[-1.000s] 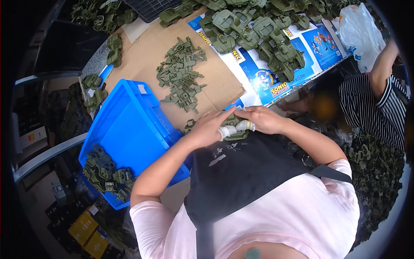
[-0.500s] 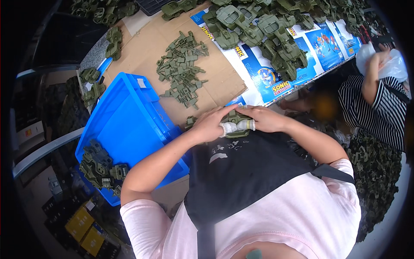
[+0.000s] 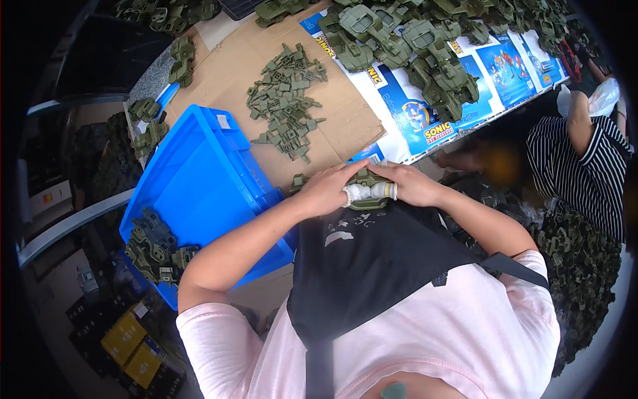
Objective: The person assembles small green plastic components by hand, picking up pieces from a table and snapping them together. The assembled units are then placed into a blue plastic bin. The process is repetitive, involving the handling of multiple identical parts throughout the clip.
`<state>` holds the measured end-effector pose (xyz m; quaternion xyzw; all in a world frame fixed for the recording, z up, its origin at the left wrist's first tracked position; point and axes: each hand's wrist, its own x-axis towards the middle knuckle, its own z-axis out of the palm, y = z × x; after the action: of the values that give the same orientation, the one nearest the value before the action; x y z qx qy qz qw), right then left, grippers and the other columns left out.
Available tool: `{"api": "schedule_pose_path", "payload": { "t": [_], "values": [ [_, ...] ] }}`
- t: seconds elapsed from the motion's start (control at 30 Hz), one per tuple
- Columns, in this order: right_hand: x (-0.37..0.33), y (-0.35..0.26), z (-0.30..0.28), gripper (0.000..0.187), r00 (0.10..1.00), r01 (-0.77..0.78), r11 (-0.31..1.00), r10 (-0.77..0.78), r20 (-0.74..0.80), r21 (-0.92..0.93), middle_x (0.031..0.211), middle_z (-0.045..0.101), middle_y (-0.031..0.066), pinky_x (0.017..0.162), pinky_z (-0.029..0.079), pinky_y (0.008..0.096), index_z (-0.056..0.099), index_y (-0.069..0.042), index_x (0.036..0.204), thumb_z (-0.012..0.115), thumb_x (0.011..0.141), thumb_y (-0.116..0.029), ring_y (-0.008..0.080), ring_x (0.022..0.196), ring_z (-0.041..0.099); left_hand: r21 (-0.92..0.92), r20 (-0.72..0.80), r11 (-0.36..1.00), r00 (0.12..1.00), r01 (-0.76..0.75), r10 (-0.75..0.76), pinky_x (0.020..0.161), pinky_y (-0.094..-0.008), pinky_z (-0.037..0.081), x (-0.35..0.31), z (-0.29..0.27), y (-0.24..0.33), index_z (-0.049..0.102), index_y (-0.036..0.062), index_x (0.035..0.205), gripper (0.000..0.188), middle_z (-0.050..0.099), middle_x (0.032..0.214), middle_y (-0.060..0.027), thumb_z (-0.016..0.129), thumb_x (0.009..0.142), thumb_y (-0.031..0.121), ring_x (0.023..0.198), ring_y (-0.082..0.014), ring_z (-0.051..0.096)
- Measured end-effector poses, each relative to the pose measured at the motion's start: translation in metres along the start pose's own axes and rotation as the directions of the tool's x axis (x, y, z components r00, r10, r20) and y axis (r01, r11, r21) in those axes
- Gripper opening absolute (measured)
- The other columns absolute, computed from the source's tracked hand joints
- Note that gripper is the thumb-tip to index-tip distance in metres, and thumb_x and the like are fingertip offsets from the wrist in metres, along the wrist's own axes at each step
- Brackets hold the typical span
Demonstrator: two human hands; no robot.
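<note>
My left hand [image 3: 325,192] and my right hand [image 3: 415,186] meet at the table's near edge, against my black apron. Between them is an olive-green plastic toy vehicle part [image 3: 367,203], mostly covered by the hands. Both sets of fingers are closed round it, with the index fingers meeting over its far side. White wraps [image 3: 364,191] cover my thumbs, which press down on the part. Just beyond, a heap of small olive-green plastic pieces [image 3: 286,100] lies on a flat cardboard sheet [image 3: 226,80].
A blue plastic bin [image 3: 179,179] stands to my left, with several green vehicle parts [image 3: 156,243] in its near end. Larger green vehicle shells [image 3: 425,56] are piled on printed blue-and-white sheets [image 3: 415,116] at the far right. A person in a striped top [image 3: 575,159] is at the right.
Both hands stay closed on the vehicle part, almost unmoved. The whole view has shifted slightly. At the right, the other person's arm and the clear plastic bag have moved a little.
</note>
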<state>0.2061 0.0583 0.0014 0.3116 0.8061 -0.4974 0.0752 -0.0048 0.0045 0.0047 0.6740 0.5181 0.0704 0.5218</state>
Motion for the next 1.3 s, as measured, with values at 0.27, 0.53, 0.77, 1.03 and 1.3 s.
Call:
{"api": "schedule_pose_path", "payload": {
  "t": [0.27,0.53,0.77,1.03,1.3],
  "values": [
    [0.003,0.02,0.019,0.049,0.992,0.007,0.946,0.035,-0.123,0.324,0.112,0.056,0.018,0.091,0.04,0.0339,0.05,-0.003,0.122,0.062,0.078,-0.019,0.0282,0.106,0.054,-0.04,0.044,0.997,0.997,0.062,-0.06,0.092,-0.0406,0.038,0.005,-0.005,0.004,0.043,0.0136,0.129,0.06,0.048,0.122,-0.0183,0.055,0.07,0.008,0.111,-0.0349,0.047],
    [-0.02,0.037,-0.01,0.059,0.998,0.013,0.933,0.008,-0.056,0.359,0.13,0.042,0.0157,0.099,0.033,0.0342,0.041,-0.004,0.13,0.065,0.079,-0.022,0.0261,0.119,0.043,-0.636,-0.251,0.769,0.959,-0.061,-0.131,0.099,-0.0316,0.033,-0.05,-0.006,-0.027,0.03,0.0119,0.137,0.082,0.046,0.128,-0.0127,0.075,0.068,0.011,0.118,-0.0184,0.043],
    [0.021,-0.07,-0.023,0.069,0.956,0.245,0.969,-0.249,-0.157,-0.045,0.124,0.046,0.0193,0.095,0.037,0.0395,0.034,-0.006,0.132,0.067,0.073,-0.022,0.0337,0.114,0.046,-0.472,-0.475,0.876,0.866,-0.099,-0.158,0.097,-0.0308,0.036,-0.054,0.019,-0.004,0.032,0.0064,0.135,0.08,0.046,0.13,-0.0117,0.074,0.066,0.004,0.116,-0.0194,0.047],
    [0.042,-0.055,-0.032,0.079,0.881,0.425,0.887,-0.451,0.144,0.178,0.119,0.05,0.0185,0.09,0.04,0.0404,0.024,-0.014,0.139,0.063,0.071,-0.006,0.0354,0.107,0.05,-0.313,-0.514,0.95,0.845,-0.025,-0.147,0.089,-0.0338,0.042,-0.062,0.019,0.016,0.04,0.0082,0.13,0.071,0.053,0.118,-0.0135,0.068,0.064,0.006,0.108,-0.0277,0.052],
    [0.044,-0.051,-0.038,0.073,0.921,0.388,0.915,-0.391,-0.001,0.113,0.131,0.042,0.0172,0.099,0.036,0.0379,0.028,-0.013,0.138,0.06,0.073,-0.002,0.0308,0.12,0.042,-0.089,-0.585,0.987,0.809,-0.131,0.055,0.089,-0.0376,0.043,-0.054,0.015,0.003,0.027,0.0115,0.138,0.085,0.043,0.127,-0.0188,0.072,0.065,0.014,0.116,-0.0335,0.046]
  ]
}}
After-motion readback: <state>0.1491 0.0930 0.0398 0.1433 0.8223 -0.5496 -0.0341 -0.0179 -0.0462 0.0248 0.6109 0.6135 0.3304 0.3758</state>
